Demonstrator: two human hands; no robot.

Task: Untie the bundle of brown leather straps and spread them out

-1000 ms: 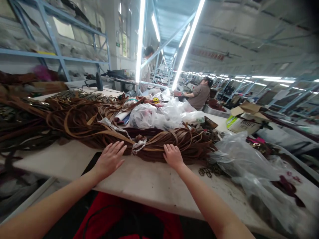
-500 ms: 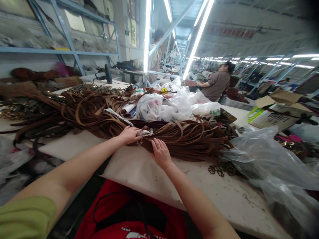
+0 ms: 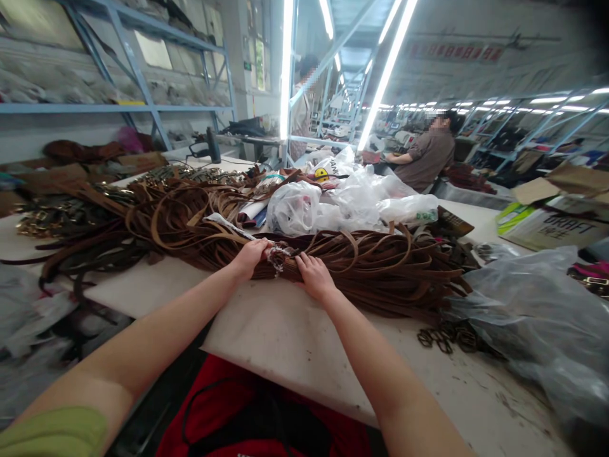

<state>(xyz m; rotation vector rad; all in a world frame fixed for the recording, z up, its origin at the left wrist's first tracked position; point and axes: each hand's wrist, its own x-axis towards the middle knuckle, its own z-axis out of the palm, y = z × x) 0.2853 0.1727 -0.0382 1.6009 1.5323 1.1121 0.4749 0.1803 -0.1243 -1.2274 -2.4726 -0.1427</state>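
Note:
A long bundle of brown leather straps lies across the table in front of me. Around its middle is a white twisted tie, with loose ends hanging at the front. My left hand is closed on the tie at its left side, fingertips pinched together. Just right of the tie, my right hand grips the bundle, its fingers curled over the top straps and its thumb side facing the tie. What lies under the fingers is hidden.
Behind the bundle sit white plastic bags. Buckled straps pile up at left. Loose metal rings and a clear plastic sheet lie at right, near an open carton. A seated person is beyond the table.
My left hand has drawn in from lying over the tie to pinching it. The tie now shows bunched up with ends hanging down. My right hand has risen slightly onto the straps.

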